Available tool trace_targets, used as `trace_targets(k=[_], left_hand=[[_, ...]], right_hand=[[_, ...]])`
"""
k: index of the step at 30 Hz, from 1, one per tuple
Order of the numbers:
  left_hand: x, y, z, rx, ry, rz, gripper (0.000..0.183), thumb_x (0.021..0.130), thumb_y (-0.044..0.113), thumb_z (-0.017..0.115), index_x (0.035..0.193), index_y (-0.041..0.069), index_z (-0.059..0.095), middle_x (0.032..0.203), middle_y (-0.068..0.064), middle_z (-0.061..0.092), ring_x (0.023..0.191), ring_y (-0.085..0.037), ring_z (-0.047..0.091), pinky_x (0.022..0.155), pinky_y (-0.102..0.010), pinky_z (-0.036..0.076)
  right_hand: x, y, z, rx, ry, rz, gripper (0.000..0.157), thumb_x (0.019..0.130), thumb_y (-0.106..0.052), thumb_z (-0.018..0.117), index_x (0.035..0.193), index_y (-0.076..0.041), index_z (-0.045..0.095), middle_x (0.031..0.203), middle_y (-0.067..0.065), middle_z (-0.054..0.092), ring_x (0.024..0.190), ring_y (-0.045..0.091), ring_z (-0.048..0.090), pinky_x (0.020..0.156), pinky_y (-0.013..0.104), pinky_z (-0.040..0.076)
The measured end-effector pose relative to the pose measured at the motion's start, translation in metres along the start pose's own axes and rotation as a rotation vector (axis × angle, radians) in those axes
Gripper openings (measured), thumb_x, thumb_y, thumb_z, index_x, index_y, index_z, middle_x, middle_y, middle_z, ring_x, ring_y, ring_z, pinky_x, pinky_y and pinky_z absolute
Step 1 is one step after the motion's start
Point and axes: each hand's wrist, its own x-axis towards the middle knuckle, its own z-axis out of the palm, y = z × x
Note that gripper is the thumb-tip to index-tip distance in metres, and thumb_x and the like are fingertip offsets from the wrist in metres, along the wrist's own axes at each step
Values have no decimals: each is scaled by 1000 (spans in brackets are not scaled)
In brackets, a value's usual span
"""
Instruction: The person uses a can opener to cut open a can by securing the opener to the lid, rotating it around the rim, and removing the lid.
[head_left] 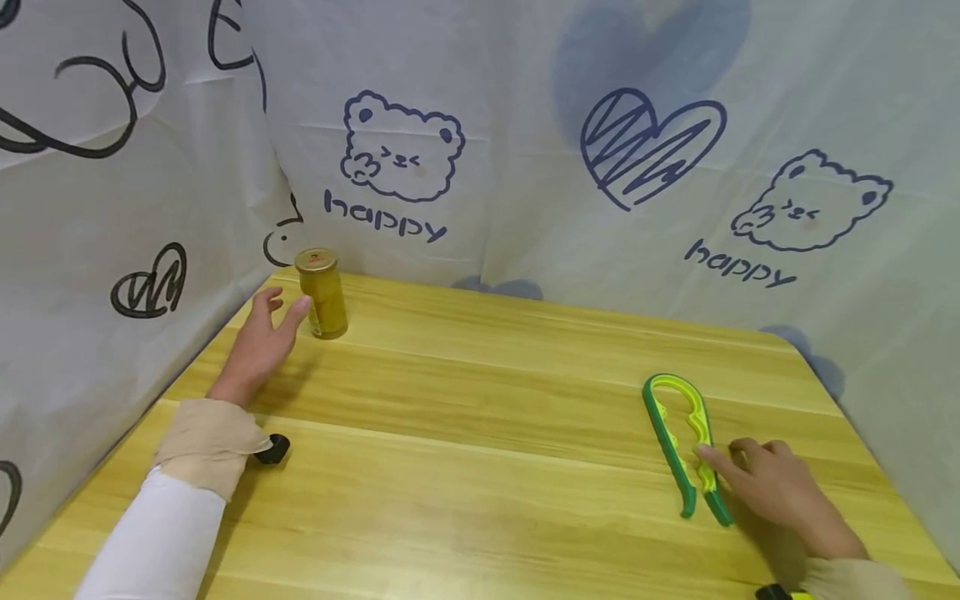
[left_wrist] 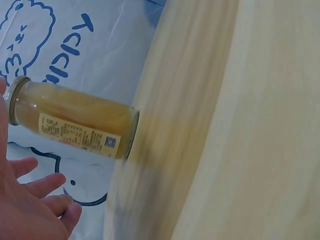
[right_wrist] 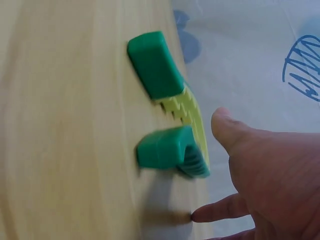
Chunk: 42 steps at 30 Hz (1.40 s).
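A glass jar (head_left: 327, 302) with a gold lid and yellowish contents stands upright at the table's far left corner. My left hand (head_left: 262, 337) is just left of it, thumb and fingers spread apart. The left wrist view shows the jar (left_wrist: 75, 120) with its printed label, and the open fingers (left_wrist: 45, 186) beside it. On the right lies a green and yellow U-shaped jar opener (head_left: 686, 442), its toothed arms pointing toward me. My right hand (head_left: 776, 492) is at its right arm, the thumb tip overlapping it; in the right wrist view the fingers are spread around no object.
The wooden table (head_left: 450, 467) is bordered at the back and sides by white cloth (head_left: 517, 208) printed with bears and hearts. A black strap end (head_left: 274, 450) sticks out from my left wrist wrap.
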Motion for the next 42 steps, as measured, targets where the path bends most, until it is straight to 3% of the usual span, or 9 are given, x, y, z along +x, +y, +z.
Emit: trace_targets(k=[6, 8, 13, 18, 23, 30, 36, 42], left_hand=[[1, 4, 9, -84, 9, -1, 94, 102, 70, 36, 166, 10, 3, 171, -29, 15, 157, -52, 18, 124, -70, 22], [3, 6, 12, -121, 21, 6, 93, 102, 68, 39, 166, 10, 3, 172, -27, 14, 159, -49, 12, 126, -68, 19], [9, 9, 19, -208, 69, 19, 91, 103, 64, 43, 166, 11, 3, 173, -24, 7, 162, -44, 6, 130, -62, 14], [16, 11, 22, -298, 108, 11, 90, 103, 64, 44, 167, 18, 1, 175, -17, 2, 163, -37, 3, 132, -57, 12], [23, 15, 24, -335, 123, -5, 91, 101, 65, 46, 167, 22, 2, 175, -15, 4, 164, -33, 4, 133, -54, 11], [32, 19, 31, -405, 125, -25, 92, 99, 64, 52, 167, 25, 5, 176, -13, 5, 165, -29, 1, 134, -49, 6], [37, 25, 32, -405, 179, -24, 92, 98, 58, 61, 166, 25, 9, 177, -6, 6, 165, -21, 1, 135, -44, 5], [42, 32, 36, -449, 222, -18, 92, 95, 51, 68, 165, 26, 13, 174, -6, 18, 162, -22, 19, 134, -43, 15]], right_hand=[[2, -15, -1, -17, 25, 5, 96, 104, -71, 28, 142, 15, 47, 135, 49, 46, 123, 63, 45, 95, 74, 42], [3, -18, -2, -22, 22, 14, 97, 103, -73, 29, 134, 16, 52, 128, 48, 50, 117, 62, 49, 93, 72, 44], [4, -26, -2, 8, 6, 56, 89, 100, -76, 36, 107, 9, 57, 96, 24, 61, 85, 36, 60, 74, 47, 50], [4, -33, -1, 65, -20, 91, 87, 96, -79, 41, 106, 7, 53, 82, 11, 58, 72, 22, 55, 61, 32, 41], [4, -35, 0, 65, -22, 91, 88, 95, -79, 44, 109, 7, 52, 82, 11, 59, 73, 22, 56, 62, 31, 42], [0, -36, 1, 89, -3, 98, 78, 93, -78, 52, 100, 0, 52, 77, 6, 53, 71, 21, 53, 61, 30, 40], [1, -37, 2, 118, 9, 105, 79, 92, -78, 54, 102, 1, 52, 78, 7, 55, 70, 21, 53, 61, 31, 41], [2, -36, 5, 149, 22, 112, 79, 93, -74, 55, 106, 3, 50, 80, 10, 58, 69, 22, 55, 59, 32, 42]])
